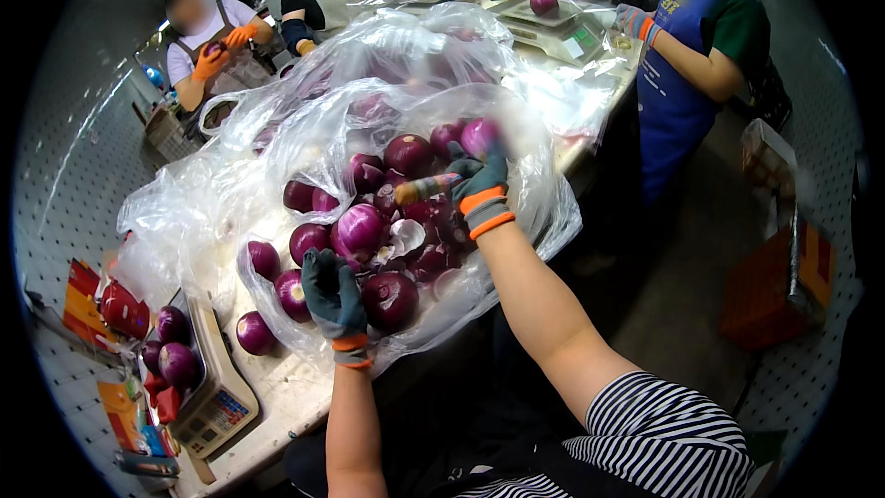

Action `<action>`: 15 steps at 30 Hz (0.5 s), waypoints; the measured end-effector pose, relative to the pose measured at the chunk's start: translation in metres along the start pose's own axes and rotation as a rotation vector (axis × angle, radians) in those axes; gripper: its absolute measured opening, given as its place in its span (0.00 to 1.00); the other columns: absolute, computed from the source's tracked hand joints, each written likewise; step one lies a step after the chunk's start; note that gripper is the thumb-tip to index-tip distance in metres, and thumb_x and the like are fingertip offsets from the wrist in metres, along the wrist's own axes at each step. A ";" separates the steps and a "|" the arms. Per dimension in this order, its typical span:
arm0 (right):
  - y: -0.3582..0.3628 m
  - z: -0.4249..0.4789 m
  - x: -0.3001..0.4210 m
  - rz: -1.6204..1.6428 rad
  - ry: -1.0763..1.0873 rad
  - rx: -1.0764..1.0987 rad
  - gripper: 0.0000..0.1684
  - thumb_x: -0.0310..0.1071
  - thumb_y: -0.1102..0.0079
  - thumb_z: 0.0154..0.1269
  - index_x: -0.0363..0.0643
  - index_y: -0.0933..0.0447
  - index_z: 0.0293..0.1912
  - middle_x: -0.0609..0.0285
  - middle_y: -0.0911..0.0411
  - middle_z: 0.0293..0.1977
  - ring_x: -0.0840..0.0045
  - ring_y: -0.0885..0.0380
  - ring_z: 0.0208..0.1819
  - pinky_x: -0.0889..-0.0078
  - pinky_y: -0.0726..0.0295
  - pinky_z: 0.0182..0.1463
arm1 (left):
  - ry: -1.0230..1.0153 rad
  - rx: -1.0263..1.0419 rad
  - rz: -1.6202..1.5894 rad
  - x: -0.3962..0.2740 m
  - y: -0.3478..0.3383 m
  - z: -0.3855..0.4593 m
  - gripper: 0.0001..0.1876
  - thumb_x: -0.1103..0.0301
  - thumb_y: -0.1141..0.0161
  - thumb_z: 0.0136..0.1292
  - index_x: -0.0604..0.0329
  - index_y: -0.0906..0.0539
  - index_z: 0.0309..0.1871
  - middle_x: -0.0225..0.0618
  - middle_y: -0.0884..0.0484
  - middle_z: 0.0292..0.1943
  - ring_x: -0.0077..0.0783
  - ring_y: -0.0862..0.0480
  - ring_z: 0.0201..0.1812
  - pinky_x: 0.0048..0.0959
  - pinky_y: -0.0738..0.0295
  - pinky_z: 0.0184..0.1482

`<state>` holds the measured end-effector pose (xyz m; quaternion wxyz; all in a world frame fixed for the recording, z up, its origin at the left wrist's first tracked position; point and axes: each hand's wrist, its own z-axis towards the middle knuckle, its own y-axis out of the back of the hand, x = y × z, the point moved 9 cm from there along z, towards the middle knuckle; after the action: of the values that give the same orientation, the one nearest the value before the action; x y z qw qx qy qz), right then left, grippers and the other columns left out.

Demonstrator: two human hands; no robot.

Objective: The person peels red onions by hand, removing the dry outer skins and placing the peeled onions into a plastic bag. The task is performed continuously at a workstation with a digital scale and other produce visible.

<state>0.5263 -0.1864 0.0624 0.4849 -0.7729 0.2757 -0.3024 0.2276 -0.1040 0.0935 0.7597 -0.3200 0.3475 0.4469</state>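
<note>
My left hand [334, 294], in a dark green glove with a grey and orange cuff, is held palm up with nothing in it. Beside its fingertips lies a peeled, shiny red onion [363, 228]. A cut-topped red onion [292, 294] sits by its left side, and a dark one [390, 301] by its right. My right hand [479, 176], gloved alike, grips a tool with a wrapped handle [427, 188]; its working end cannot be made out. That hand's fingers reach a red onion [479, 137]. Loose onion skin [406, 238] lies among the onions in the opened clear plastic bag [511, 249].
A digital scale [214, 411] holds a pan of red onions [178, 364] at the near left. One onion [255, 333] lies on the white table [290, 387]. Another scale [563, 28] bears an onion. Co-workers stand beyond the table and at the right. An orange crate [760, 297] is on the floor.
</note>
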 end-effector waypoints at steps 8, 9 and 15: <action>-0.041 -0.044 -0.068 -0.189 -0.243 0.323 0.21 0.50 0.46 0.63 0.42 0.25 0.45 0.64 0.23 0.31 0.90 0.43 0.13 0.87 0.41 0.15 | 0.160 0.142 -0.102 -0.021 -0.029 0.002 0.28 0.75 0.45 0.63 0.64 0.38 0.66 0.37 0.30 0.58 0.30 0.24 0.52 0.30 0.30 0.57; -0.042 -0.054 -0.085 -0.259 -0.350 0.374 0.22 0.50 0.46 0.63 0.42 0.25 0.47 0.64 0.23 0.31 0.90 0.43 0.14 0.86 0.40 0.16 | 0.236 0.179 -0.210 -0.024 -0.034 0.001 0.27 0.72 0.45 0.64 0.66 0.37 0.65 0.37 0.29 0.56 0.31 0.24 0.52 0.29 0.30 0.57; -0.041 -0.091 -0.117 -0.506 -0.333 0.428 0.26 0.51 0.52 0.66 0.39 0.29 0.53 0.62 0.24 0.31 0.86 0.38 0.16 0.80 0.32 0.20 | 0.361 0.578 0.130 -0.031 -0.063 -0.011 0.23 0.72 0.42 0.61 0.69 0.29 0.59 0.36 0.23 0.51 0.25 0.24 0.50 0.25 0.31 0.55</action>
<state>0.3872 -0.1401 0.1083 0.5837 -0.7364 -0.0762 -0.3335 0.2706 -0.1523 0.1239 0.7153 -0.1427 0.6080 0.3136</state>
